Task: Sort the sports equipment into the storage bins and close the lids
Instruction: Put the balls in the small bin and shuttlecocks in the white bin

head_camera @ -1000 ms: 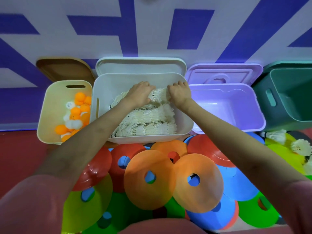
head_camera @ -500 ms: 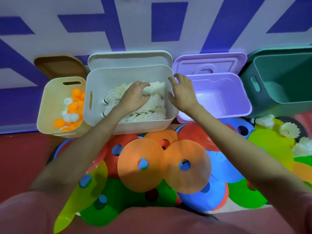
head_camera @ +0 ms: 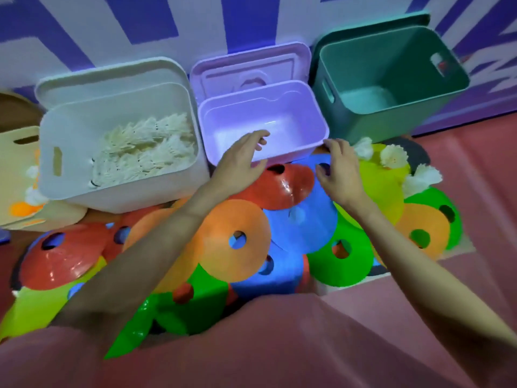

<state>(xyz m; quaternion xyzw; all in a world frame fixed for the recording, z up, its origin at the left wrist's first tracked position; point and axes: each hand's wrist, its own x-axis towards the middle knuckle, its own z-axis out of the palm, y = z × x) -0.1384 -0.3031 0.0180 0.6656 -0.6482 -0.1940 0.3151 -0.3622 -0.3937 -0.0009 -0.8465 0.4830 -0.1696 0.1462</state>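
Four open bins stand in a row against the wall at the far edge of the floor. The white bin (head_camera: pixel 120 152) holds a heap of shuttlecocks (head_camera: pixel 145 152). The purple bin (head_camera: pixel 263 121) and the green bin (head_camera: pixel 389 79) are both empty, and the beige bin (head_camera: pixel 16 163), cut off at the left, holds orange balls. Lids stand behind the white and purple bins, none closed.

The left hand (head_camera: pixel 240 161) hovers over the purple bin's near rim, fingers spread, holding nothing. The right hand (head_camera: pixel 335 166) is likewise open and empty, held low over the blue cone (head_camera: pixel 302 219), just beside three loose shuttlecocks (head_camera: pixel 391 158) lying on the yellow cone (head_camera: pixel 383 186).

Flat disc cones (head_camera: pixel 232 239) cover the floor in front of the bins, overlapping, unsorted.

Judgement: shuttlecock sorting is nearly complete and the strays at the right remain. The next move calls for the right hand to gather those three and carry them across to the white bin. Cones and lids follow.
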